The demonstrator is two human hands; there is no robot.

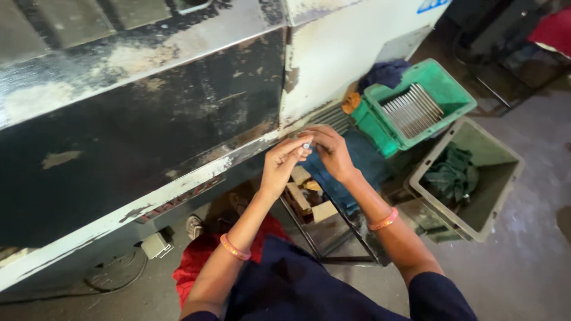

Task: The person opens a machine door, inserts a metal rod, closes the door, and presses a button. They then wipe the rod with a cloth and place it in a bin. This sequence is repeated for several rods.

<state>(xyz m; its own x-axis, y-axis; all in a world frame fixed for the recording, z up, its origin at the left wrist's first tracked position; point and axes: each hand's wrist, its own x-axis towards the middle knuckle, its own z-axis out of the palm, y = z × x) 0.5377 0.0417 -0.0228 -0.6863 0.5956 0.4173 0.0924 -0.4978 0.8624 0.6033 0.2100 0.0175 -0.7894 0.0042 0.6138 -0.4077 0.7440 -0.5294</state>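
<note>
My left hand (283, 161) and my right hand (331, 150) meet in front of a big worn machine (143, 119). Between the fingertips of both hands sits a small shiny metal part (306, 144), pinched from the two sides. Each wrist carries an orange bangle. The part is tiny and mostly hidden by the fingers, so its shape is unclear.
A green plastic crate (443, 83) holding several thin metal rods stands to the right. Beside it is a grey bin (499, 196) with dark green cloth inside. Below the hands a metal stand (333, 238) bears wooden blocks and blue cloth. A red cloth lies on the floor.
</note>
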